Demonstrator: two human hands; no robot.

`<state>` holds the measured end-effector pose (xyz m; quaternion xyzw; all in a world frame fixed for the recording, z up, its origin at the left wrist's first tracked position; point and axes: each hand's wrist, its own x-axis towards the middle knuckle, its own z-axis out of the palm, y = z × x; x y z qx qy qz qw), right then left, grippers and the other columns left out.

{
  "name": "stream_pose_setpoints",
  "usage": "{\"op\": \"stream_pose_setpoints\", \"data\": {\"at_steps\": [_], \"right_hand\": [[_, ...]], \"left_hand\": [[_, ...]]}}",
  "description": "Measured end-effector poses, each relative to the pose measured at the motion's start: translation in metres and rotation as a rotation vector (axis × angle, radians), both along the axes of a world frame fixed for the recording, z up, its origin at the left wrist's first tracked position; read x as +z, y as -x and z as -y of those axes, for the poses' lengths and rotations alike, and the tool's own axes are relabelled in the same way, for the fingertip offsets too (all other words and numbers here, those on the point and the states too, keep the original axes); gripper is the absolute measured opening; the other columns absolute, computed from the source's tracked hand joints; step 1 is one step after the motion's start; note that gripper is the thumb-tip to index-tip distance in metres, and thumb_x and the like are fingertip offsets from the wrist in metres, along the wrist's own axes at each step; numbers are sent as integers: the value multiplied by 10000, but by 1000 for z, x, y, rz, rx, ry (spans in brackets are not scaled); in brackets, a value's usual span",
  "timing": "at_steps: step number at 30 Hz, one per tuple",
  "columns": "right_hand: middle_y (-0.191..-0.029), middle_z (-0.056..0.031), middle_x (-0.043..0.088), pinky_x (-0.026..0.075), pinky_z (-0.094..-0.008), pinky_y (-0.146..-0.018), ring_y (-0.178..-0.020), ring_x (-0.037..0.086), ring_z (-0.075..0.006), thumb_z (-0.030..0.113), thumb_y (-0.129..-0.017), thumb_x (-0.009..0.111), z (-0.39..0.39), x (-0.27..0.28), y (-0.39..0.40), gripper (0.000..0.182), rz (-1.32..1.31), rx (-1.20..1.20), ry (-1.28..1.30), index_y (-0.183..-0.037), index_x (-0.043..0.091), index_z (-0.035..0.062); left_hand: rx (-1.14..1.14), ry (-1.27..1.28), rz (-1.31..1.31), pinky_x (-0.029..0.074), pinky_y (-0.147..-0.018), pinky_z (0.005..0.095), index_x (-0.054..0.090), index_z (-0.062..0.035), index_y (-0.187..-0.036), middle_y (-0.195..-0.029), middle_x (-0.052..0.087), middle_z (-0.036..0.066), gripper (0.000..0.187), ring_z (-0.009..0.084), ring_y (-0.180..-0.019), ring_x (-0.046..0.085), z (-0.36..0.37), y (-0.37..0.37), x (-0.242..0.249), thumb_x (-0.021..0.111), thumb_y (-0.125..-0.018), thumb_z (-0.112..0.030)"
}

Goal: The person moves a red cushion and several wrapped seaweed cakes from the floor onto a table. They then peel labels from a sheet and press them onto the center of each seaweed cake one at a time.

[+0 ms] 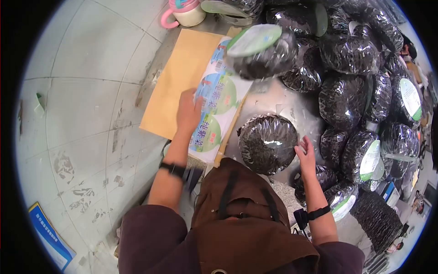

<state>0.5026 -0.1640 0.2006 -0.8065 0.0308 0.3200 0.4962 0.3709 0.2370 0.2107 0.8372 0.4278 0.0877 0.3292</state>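
A round pack of dark dried seaweed [268, 144] in clear wrap lies flat on the metal table before me. Beside its right edge is my right hand [305, 153], fingers spread and curved, with the fingertips near or against the wrap. My left hand [188, 112] rests at the left edge of the printed label sheets [212, 130], its fingers bent and pinching at the top sheet. Whether a label lifts there is hidden. Further back, a wrapped seaweed pack with a green-and-white label [255, 40] looks blurred and tilted above the table.
Many wrapped seaweed packs [342, 100] are heaped on the right. Brown paper [178, 77] lies under the label sheets. A pink-handled cup [189, 13] stands at the back, by the tiled wall [86, 105]. A blue-and-white sign [50, 239] shows at lower left.
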Motion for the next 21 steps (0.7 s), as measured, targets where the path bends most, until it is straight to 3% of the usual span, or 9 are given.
{"op": "stream_pose_setpoints", "data": {"at_steps": [1,2,4,8,15,21], "right_hand": [[-1380,-171,420,375,-367,-1002,-1264,420,-264,152,-818,671,2,3,3,688,1,0,-4,-1399,330,12],[-1366,-169,431,377,-372,-998,-1258,427,-271,143,-806,680,4,9,5,694,96,64,53,-1397,336,20],[-1365,-172,434,374,-398,-1004,-1262,427,-294,100,-770,696,6,23,8,704,251,161,150,-1386,360,36],[-1389,-177,416,346,-418,-1036,-1283,403,-314,55,-744,690,4,44,19,666,416,201,194,-1347,408,31],[-1388,-192,402,311,-427,-1055,-1254,402,-366,79,-714,707,-27,93,27,657,680,435,179,-1308,433,16],[-1373,-187,416,326,-438,-1040,-1237,407,-373,80,-706,709,-27,97,38,640,653,476,184,-1290,453,30]], "left_hand": [[26,88,-188,444,-801,459,582,-18,-1023,-1013,600,186,237,357,-993,568,-13,1,-37,475,-899,-189],[23,83,-182,444,-801,459,582,-18,-1023,-1013,600,186,237,357,-993,568,-15,-8,-48,475,-899,-189],[76,-329,-173,461,-766,485,547,-8,-951,-987,586,188,201,388,-927,581,0,-24,-66,452,-904,-180],[179,-350,-177,482,-723,487,505,-10,-882,-963,573,178,186,399,-846,595,2,-45,-56,432,-914,-179],[270,-266,-163,477,-718,482,493,-56,-954,-1016,570,144,173,388,-852,597,2,-52,-52,438,-943,-220],[212,-365,-113,477,-707,473,517,-65,-909,-984,593,121,158,381,-828,600,-2,-45,-66,468,-930,-213]]}}
